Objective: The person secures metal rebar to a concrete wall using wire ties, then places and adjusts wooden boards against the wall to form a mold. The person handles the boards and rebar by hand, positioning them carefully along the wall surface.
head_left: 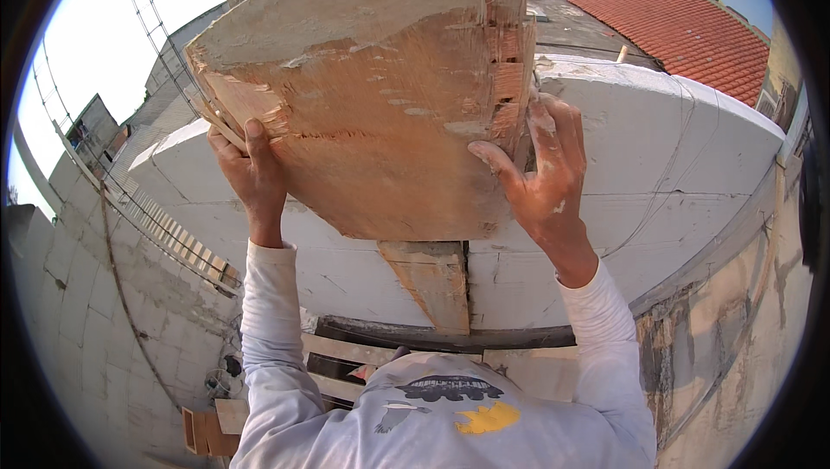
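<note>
Head view: The wooden board [380, 140] is between the hands and extends above them. The left hand [259, 177] clamps its left edge, thumb on the near face; the right hand [553, 179] grips the right edge. The broad face points toward the wearer. The lower edge lies below the hands; the upper end is cut off, so the long axis cannot be determined.
</note>
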Tool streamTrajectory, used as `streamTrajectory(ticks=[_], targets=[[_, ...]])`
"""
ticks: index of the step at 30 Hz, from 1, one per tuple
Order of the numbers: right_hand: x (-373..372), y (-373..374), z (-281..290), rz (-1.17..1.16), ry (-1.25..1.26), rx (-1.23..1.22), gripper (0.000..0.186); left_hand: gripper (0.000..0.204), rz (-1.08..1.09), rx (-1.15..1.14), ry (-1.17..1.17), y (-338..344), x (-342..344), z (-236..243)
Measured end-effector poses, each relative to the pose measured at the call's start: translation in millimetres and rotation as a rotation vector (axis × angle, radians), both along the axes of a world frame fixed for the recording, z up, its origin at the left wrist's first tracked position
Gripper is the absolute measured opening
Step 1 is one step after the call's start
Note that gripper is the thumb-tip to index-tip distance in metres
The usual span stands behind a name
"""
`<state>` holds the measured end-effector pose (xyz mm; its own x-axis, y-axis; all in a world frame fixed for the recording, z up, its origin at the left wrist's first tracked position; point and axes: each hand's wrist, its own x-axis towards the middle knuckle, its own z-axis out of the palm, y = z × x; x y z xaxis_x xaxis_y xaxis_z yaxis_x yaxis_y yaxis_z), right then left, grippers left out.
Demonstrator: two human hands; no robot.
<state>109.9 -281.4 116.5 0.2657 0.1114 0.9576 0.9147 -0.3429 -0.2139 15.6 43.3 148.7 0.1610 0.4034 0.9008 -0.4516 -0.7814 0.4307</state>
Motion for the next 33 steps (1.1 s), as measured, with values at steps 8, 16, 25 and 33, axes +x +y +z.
streamTrajectory(ticks=[8, 16, 25, 33], targets=[[-32, 64, -33, 0.393, 0.027, 0.088, 0.084, 0.055, -0.038, -0.132, -0.078, 51, -28, -30], [-26, 80, -36, 0.529, 0.165, 0.235, 0.060, 0.052, -0.181, -0.194, -0.032, 45, -35, -36], [-57, 81, -48, 0.729, 0.413, 0.195, 0.065, 0.044, -0.363, -0.472, -0.065, 34, -84, -44], [-94, 95, -14, 0.623, 0.000, -0.054, 0.056, 0.046, 0.111, -0.392, 0.209, 66, -211, -120]])
